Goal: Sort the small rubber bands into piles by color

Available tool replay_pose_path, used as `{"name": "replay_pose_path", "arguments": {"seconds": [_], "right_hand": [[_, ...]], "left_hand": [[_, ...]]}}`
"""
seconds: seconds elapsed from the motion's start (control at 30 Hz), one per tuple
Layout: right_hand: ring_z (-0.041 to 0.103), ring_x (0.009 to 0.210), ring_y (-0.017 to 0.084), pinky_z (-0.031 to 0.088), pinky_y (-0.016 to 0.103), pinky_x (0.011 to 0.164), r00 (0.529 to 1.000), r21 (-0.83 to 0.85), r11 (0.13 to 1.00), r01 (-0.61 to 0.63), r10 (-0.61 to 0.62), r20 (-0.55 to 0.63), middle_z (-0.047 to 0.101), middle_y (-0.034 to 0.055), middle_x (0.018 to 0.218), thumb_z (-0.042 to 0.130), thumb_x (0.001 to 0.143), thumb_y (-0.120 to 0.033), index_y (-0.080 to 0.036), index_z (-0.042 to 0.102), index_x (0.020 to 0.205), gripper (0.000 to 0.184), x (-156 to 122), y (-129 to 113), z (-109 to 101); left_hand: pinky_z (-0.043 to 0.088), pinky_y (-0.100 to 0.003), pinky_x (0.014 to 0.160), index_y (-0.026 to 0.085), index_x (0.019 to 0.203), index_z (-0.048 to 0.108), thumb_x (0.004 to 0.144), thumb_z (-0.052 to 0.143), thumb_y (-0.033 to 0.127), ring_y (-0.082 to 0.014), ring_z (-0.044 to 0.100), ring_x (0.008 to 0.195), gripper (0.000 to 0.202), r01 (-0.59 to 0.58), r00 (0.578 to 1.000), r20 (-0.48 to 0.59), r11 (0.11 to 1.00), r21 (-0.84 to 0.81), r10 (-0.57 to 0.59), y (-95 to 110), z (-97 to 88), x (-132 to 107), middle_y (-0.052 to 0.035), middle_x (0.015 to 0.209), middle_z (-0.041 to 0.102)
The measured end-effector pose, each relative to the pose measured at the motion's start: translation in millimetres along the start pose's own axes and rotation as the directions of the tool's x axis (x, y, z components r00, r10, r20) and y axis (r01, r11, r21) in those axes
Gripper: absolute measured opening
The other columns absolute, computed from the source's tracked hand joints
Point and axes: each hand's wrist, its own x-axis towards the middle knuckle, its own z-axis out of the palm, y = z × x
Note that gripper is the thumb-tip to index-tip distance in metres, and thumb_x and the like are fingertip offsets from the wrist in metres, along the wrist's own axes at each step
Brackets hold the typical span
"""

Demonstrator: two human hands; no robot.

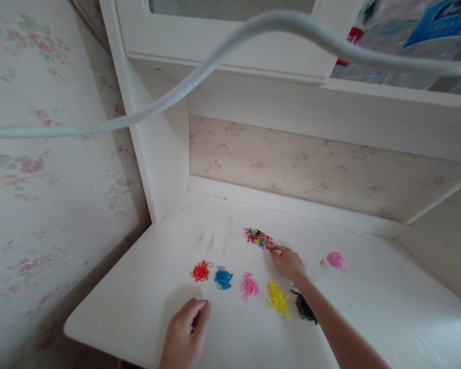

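A mixed heap of many-coloured small rubber bands (258, 238) lies on the white desk (146, 302). My right hand (289, 263) reaches to the heap's right end, fingertips pinched at its edge. Sorted piles sit in a row nearer me: red (202, 270), blue (223, 278), pink (249, 287), yellow (277, 299) and black (304, 306), the black one partly under my right forearm. My left hand (186, 332) rests on the desk below the red and blue piles, fingers curled loosely with nothing in them.
A pink lid or small container (336, 261) lies to the right of my right hand. A pale cable (200, 77) arcs across the view in front of a white cabinet. Flowered wallpaper covers the back wall and the left wall.
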Motion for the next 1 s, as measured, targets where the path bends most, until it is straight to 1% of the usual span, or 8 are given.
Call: {"name": "replay_pose_path", "arguments": {"seconds": [0.13, 0.27, 0.43, 0.6, 0.7, 0.8, 0.9, 1.0], "right_hand": [[0.064, 0.090, 0.021, 0.044, 0.027, 0.071, 1.000, 0.025, 1.000, 0.004, -0.004, -0.020, 0.069, 0.0078, 0.099, 0.039, 0.087, -0.041, -0.025, 0.064, 0.110, 0.037, 0.7, -5.5, 4.1], [0.064, 0.090, 0.022, 0.043, 0.029, 0.071, 0.999, 0.047, 0.999, -0.001, 0.003, -0.035, 0.069, 0.0099, 0.098, 0.036, 0.089, -0.039, -0.023, 0.065, 0.106, 0.037, 2.9, -4.2, 6.4], [0.063, 0.091, 0.021, 0.041, 0.027, 0.072, 0.998, 0.070, 0.997, 0.035, -0.031, -0.052, 0.068, 0.0099, 0.100, 0.032, 0.091, -0.037, -0.021, 0.065, 0.104, 0.039, 3.2, -0.1, 5.5], [0.063, 0.087, 0.020, 0.039, 0.026, 0.069, 0.995, 0.102, 0.992, 0.071, -0.063, -0.076, 0.069, 0.0087, 0.097, 0.033, 0.091, -0.033, -0.020, 0.065, 0.103, 0.036, -1.1, 2.5, 3.8], [0.063, 0.084, 0.019, 0.038, 0.024, 0.067, 0.992, 0.136, 0.988, 0.080, -0.065, -0.109, 0.070, 0.0069, 0.095, 0.035, 0.090, -0.034, -0.022, 0.066, 0.100, 0.035, -5.6, 3.0, 2.6], [0.063, 0.080, 0.018, 0.037, 0.023, 0.064, 0.988, 0.183, 0.980, 0.081, -0.055, -0.142, 0.070, 0.0058, 0.088, 0.036, 0.089, -0.036, -0.021, 0.067, 0.099, 0.035, -11.8, 2.9, 0.8], [0.063, 0.077, 0.016, 0.037, 0.022, 0.062, 0.985, 0.244, 0.964, 0.109, -0.071, -0.160, 0.070, 0.0041, 0.085, 0.036, 0.088, -0.038, -0.022, 0.067, 0.098, 0.036, -21.5, 1.8, -0.7], [0.062, 0.072, 0.016, 0.037, 0.022, 0.059, 0.981, 0.307, 0.939, 0.154, -0.109, -0.160, 0.070, 0.0026, 0.079, 0.036, 0.087, -0.040, -0.022, 0.067, 0.096, 0.037, -36.8, -0.8, -0.4]], "left_hand": [[0.035, -0.019, 0.049, 0.020, 0.068, 0.059, 0.089, 0.040, 0.044, -0.0106, 0.048, 0.053, 0.037, -0.012, 1.000, -0.020, 1.000, -0.014, 0.011, -0.1, 1.8, -0.9, 0.0017, 0.058, 0.051], [0.035, -0.018, 0.049, 0.020, 0.066, 0.058, 0.089, 0.039, 0.045, -0.0106, 0.048, 0.053, 0.039, -0.015, 0.998, -0.057, 0.999, -0.043, 0.013, 0.4, 3.6, -2.0, 0.0016, 0.058, 0.050], [0.034, -0.018, 0.047, 0.020, 0.065, 0.057, 0.088, 0.041, 0.045, -0.0099, 0.047, 0.051, 0.038, -0.014, 0.999, -0.052, 0.999, -0.041, 0.012, -1.1, 4.7, -1.8, 0.0022, 0.057, 0.048], [0.037, -0.018, 0.049, 0.020, 0.067, 0.058, 0.088, 0.041, 0.044, -0.0105, 0.049, 0.052, 0.036, -0.029, 0.999, -0.041, 0.999, -0.019, 0.028, -5.2, 4.9, -1.3, 0.0019, 0.058, 0.050], [0.038, -0.017, 0.051, 0.020, 0.070, 0.059, 0.089, 0.042, 0.042, -0.0107, 0.051, 0.054, 0.033, -0.051, 0.999, 0.002, 0.999, 0.000, 0.051, -7.3, 3.7, -1.0, 0.0015, 0.060, 0.053], [0.040, -0.017, 0.052, 0.021, 0.072, 0.059, 0.088, 0.043, 0.040, -0.0109, 0.053, 0.056, 0.030, -0.049, 0.998, 0.042, 0.999, 0.012, 0.048, -8.0, 2.5, -1.2, 0.0013, 0.062, 0.056], [0.041, -0.017, 0.054, 0.021, 0.074, 0.059, 0.088, 0.043, 0.039, -0.0115, 0.054, 0.058, 0.029, -0.050, 0.998, 0.043, 0.999, 0.015, 0.050, -7.4, 2.1, -2.0, 0.0007, 0.064, 0.058], [0.041, -0.018, 0.055, 0.020, 0.075, 0.059, 0.089, 0.043, 0.039, -0.0118, 0.054, 0.059, 0.029, -0.051, 0.998, 0.045, 0.998, 0.023, 0.050, -6.1, 2.4, -2.4, 0.0004, 0.065, 0.058]]}}
